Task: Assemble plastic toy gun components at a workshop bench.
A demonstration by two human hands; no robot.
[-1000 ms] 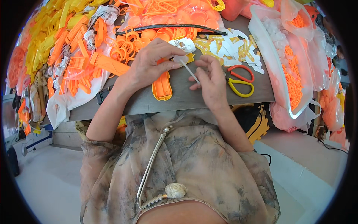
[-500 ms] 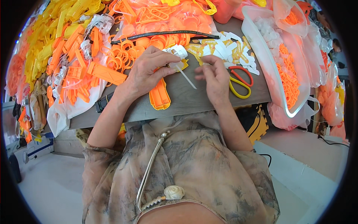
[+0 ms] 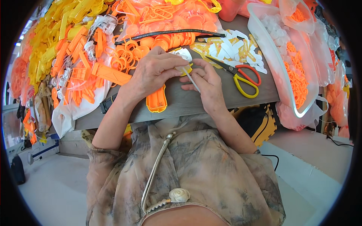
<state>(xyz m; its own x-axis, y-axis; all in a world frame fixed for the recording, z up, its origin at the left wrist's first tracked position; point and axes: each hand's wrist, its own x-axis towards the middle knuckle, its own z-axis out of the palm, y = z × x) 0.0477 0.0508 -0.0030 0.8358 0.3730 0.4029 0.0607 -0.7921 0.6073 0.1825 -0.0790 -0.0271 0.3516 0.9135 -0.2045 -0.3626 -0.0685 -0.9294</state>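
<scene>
My left hand [image 3: 156, 71] pinches a thin white plastic tube [image 3: 194, 82] near its upper end, just above the grey tabletop. The tube slants down toward my right hand [image 3: 206, 83], crossing in front of its half-curled, spread fingers. Whether those fingers touch the tube is unclear. Behind the fingertips sits a white plastic part [image 3: 183, 54], with a bit of yellow plastic [image 3: 188, 71] beneath, partly hidden by my hands. An orange shell with a yellow edge [image 3: 157, 101] lies below my left wrist.
Scissors with red and yellow handles [image 3: 246, 83] lie to the right, beside white and gold label pieces [image 3: 233, 51]. A translucent bin [image 3: 260, 35] holds orange rings. Orange parts [image 3: 109, 73] and yellow parts [image 3: 47, 52] heap up at left, and orange rings [image 3: 130, 56] lie behind my left hand.
My right hand has moved left and closer to my left hand, its fingers now beside the tube. The left hand keeps its pinch. The scissors' blades have come into sight.
</scene>
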